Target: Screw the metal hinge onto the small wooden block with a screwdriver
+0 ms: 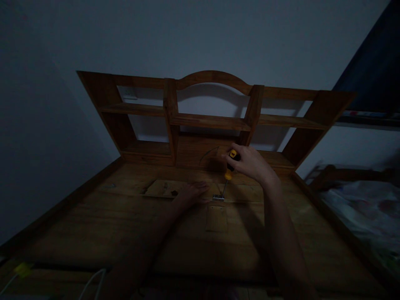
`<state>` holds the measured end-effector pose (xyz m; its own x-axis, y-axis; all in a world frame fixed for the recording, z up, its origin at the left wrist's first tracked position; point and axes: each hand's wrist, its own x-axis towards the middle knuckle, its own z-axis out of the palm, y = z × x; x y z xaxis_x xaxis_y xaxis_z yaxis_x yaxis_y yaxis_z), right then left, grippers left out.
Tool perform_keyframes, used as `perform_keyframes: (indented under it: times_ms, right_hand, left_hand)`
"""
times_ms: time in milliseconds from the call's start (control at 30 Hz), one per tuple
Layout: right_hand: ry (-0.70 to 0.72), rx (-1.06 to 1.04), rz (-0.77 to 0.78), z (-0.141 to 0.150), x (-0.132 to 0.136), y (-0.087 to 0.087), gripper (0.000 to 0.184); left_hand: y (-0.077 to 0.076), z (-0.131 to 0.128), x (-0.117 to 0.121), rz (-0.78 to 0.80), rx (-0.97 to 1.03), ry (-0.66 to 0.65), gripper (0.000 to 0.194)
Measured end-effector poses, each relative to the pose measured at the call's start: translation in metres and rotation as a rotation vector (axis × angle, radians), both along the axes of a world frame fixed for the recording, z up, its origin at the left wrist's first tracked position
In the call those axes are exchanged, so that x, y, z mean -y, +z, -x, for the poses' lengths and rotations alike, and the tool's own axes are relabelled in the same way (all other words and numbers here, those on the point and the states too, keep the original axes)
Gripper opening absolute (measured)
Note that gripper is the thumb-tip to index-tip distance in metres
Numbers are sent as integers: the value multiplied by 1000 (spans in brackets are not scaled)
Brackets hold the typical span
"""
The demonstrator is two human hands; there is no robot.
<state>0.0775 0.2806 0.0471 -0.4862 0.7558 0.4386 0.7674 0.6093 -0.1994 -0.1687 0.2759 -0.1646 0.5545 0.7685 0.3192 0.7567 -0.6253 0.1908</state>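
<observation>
My right hand (248,162) is closed round the yellow and black handle of a screwdriver (230,163). Its shaft points down onto a small metal hinge (218,197) on the wooden desk top (125,225). My left hand (192,194) lies flat, fingers stretched out, on a long wooden flap (162,188) just left of the hinge. A small square wooden piece (216,218) lies on the desk below the hinge. The room is dim.
A wooden hutch with shelves (209,121) stands at the back of the desk against a pale wall. A bed with patterned bedding (365,216) is at the right. White cables (93,281) and a yellow object (22,269) lie at the near left edge.
</observation>
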Motion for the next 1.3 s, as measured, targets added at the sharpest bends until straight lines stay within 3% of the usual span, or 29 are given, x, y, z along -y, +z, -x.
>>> perform_keyframes:
  times_ms: [200, 400, 633, 833, 1000, 1067, 1200, 1300]
  right_hand:
    - [106, -7, 28, 1, 3, 2, 17]
    - [-14, 13, 30, 0, 1, -1, 25]
    - [39, 17, 72, -1, 1, 0, 17]
    - [-105, 68, 16, -1, 1, -2, 32]
    - [-4, 40, 45, -2, 1, 0, 17]
    - [10, 29, 44, 0, 2, 0, 18]
    - [-98, 42, 17, 1, 1, -2, 33]
    - [-62, 37, 49, -1, -1, -2, 27]
  left_hand:
    - [-1, 0, -1, 1, -3, 2, 55]
    - [1, 0, 0, -6, -14, -8, 57]
    - [0, 0, 1, -32, -22, -5, 58]
    - [-4, 2, -2, -59, -24, -5, 57]
    - [-4, 2, -4, -50, -32, -21, 58]
    - [-6, 2, -4, -47, -35, -16, 58]
    - [-8, 2, -4, -45, -26, -7, 58]
    - [-6, 1, -3, -39, -24, 9, 55]
